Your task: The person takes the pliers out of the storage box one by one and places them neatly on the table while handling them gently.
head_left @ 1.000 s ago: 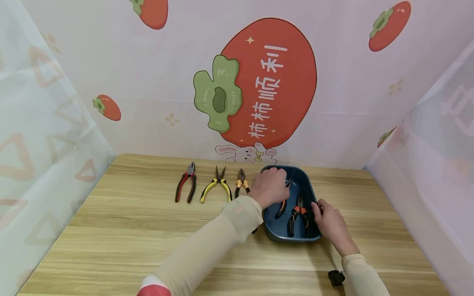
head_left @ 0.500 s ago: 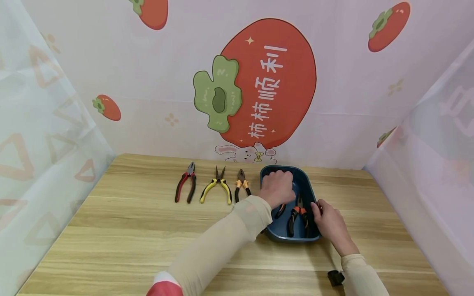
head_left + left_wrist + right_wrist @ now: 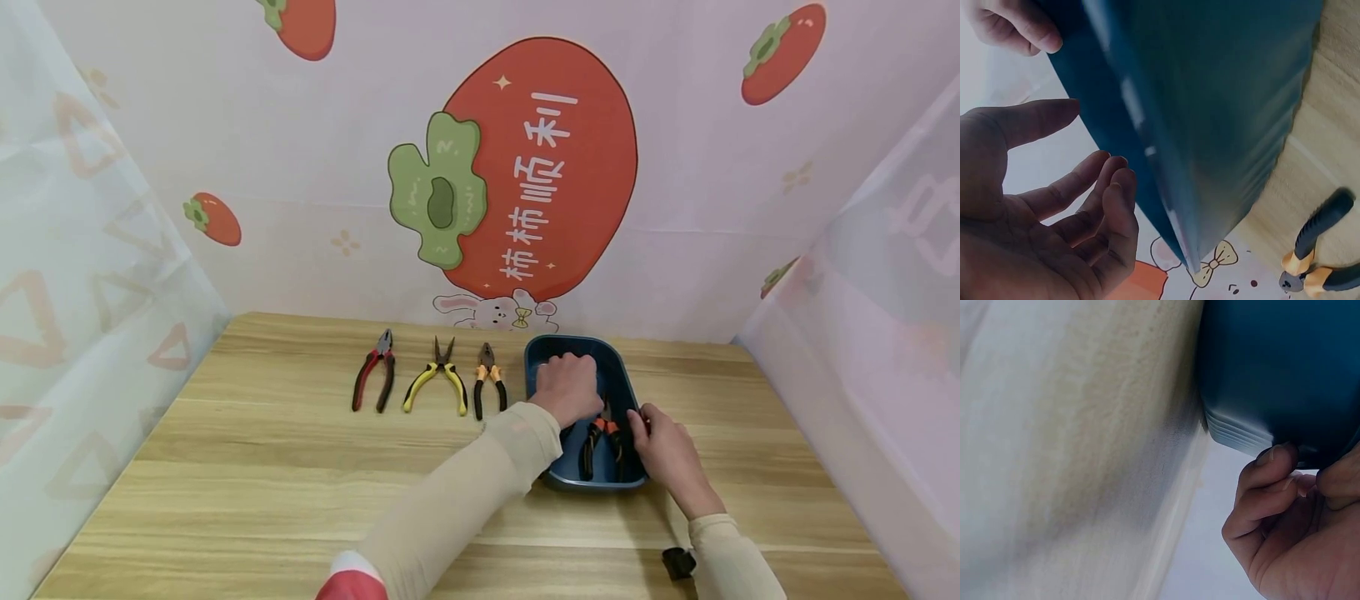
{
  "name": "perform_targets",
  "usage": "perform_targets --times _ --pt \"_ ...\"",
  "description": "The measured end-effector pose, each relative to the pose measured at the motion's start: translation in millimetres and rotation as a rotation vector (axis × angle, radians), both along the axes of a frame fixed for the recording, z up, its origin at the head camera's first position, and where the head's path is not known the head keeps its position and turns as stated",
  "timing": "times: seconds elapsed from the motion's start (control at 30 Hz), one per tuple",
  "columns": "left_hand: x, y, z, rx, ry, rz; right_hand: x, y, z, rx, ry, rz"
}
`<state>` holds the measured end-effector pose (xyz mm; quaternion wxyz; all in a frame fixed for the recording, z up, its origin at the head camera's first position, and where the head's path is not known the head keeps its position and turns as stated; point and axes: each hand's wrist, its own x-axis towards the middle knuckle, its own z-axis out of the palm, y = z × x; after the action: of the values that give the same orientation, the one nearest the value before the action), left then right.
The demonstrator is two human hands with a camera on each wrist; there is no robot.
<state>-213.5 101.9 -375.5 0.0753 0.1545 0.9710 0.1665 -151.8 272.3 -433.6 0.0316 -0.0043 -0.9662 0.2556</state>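
Presently the right hand (image 3: 666, 452) pinches the blue bin (image 3: 600, 485)'s side; the left hand (image 3: 567, 387) (thumb and fingers apart) hangs over it, near black-and-orange pliers (image 3: 592, 443) inside. A slipping pinch could let it skid.

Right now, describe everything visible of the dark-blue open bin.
The dark-blue, rounded-rectangular, plastic-looking bin, open-topped with ridged outer walls, sits upright on the wood-grain table. The right hand grips its right rim; the left hand is over its interior, contact unclear. Orange-and-black pliers lie inside.
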Motion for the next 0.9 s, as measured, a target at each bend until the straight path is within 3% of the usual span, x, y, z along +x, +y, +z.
perform_targets --times 0.9 --pt "2.7 9.2 -17.1 -0.080 -0.012 0.100 2.2 -3.1 4.1 0.040 -0.009 0.004"
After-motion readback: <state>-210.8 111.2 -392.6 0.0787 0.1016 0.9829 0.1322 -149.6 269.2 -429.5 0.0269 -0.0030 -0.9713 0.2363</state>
